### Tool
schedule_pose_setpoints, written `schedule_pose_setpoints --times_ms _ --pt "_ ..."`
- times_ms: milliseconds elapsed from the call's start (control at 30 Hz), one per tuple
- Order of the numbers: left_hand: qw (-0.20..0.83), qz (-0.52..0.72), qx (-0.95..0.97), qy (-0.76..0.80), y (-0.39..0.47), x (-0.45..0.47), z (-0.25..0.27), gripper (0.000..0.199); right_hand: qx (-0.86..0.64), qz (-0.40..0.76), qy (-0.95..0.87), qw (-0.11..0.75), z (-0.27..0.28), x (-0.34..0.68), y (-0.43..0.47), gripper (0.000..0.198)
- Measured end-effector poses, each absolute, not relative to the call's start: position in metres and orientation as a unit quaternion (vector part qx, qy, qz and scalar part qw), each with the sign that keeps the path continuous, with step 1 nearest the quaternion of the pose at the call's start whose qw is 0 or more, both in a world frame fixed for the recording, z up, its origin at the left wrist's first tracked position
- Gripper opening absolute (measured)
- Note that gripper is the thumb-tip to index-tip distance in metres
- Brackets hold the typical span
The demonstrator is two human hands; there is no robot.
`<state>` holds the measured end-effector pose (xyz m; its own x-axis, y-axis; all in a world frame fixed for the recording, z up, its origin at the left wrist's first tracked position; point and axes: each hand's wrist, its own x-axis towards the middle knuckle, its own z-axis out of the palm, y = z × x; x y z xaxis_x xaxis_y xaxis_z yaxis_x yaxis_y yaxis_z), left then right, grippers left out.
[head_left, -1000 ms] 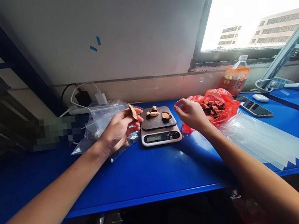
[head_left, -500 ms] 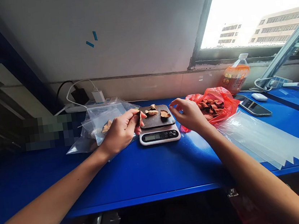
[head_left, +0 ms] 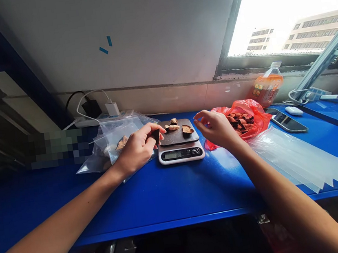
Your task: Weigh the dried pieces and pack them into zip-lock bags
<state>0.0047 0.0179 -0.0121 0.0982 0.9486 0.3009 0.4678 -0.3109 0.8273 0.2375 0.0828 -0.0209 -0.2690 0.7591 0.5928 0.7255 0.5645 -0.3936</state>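
A small digital kitchen scale stands on the blue table, with several dried brown slices on its dark plate. At the plate's left edge my left hand pinches a dark dried slice between thumb and fingers. My right hand hovers at the right side of the scale, its fingers bent and apart, with nothing visible in them. Just beyond that hand lies an opened red plastic bag full of similar reddish-brown dried slices.
Clear zip bags, some with slices inside, are piled left of the scale. Flat clear bags fan out at the right. A phone, a white earphone case and an orange-labelled bottle sit behind them. A charger stands near the wall.
The slice in my left hand has turned, its dark face now toward me. My right hand stays almost in place, and the slices on the scale look unchanged.
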Motion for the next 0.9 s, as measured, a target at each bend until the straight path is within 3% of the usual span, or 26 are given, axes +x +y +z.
schedule_pose_setpoints --times_ms 233,500,600,800,900 --pt "0.297 0.49 0.657 0.49 0.021 0.002 -0.01 0.013 -0.498 0.048 -0.624 0.6 -0.007 0.309 0.095 0.024" --pt "0.321 0.453 0.67 0.493 0.021 0.0 -0.008 0.011 -0.532 0.075 -0.534 0.653 -0.015 0.345 0.105 0.022" --pt "0.308 0.447 0.672 0.504 0.022 -0.001 -0.009 0.012 -0.486 0.095 -0.61 0.619 -0.013 0.33 0.094 0.02" --pt "0.278 0.426 0.69 0.515 0.015 0.001 -0.009 0.014 -0.51 0.071 -0.766 0.385 -0.028 0.307 0.096 0.021" --pt "0.257 0.41 0.707 0.515 0.02 0.008 -0.007 0.015 -0.533 0.083 -0.742 0.398 -0.03 0.302 0.097 0.019"
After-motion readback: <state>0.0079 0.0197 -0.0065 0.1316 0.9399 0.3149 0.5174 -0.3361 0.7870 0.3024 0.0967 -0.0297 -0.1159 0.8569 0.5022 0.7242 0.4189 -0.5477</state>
